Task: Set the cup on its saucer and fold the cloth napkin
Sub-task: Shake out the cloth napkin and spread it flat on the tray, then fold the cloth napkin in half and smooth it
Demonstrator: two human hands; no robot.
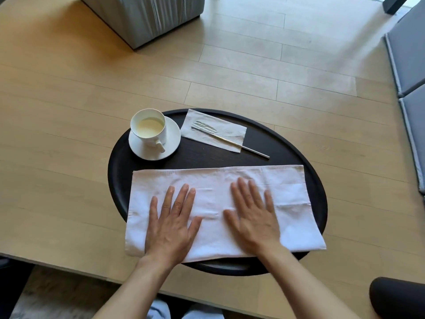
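Note:
A white cup (149, 129) holding a pale liquid stands upright on its white saucer (171, 143) at the far left of the round black table (282, 148). The white cloth napkin (211, 180) lies as a wide folded strip across the near half of the table. My left hand (171, 223) lies flat on its left part, fingers spread. On the middle of the cloth, my right hand (251, 216) presses flat too, fingers apart. Neither hand grips anything.
A fork (232, 141) rests on a grey paper napkin (215, 132) at the table's far side. A grey upholstered seat (142, 17) stands on the wooden floor behind, a grey cushioned bench (411, 77) at the right, a dark rounded object (397, 298) at lower right.

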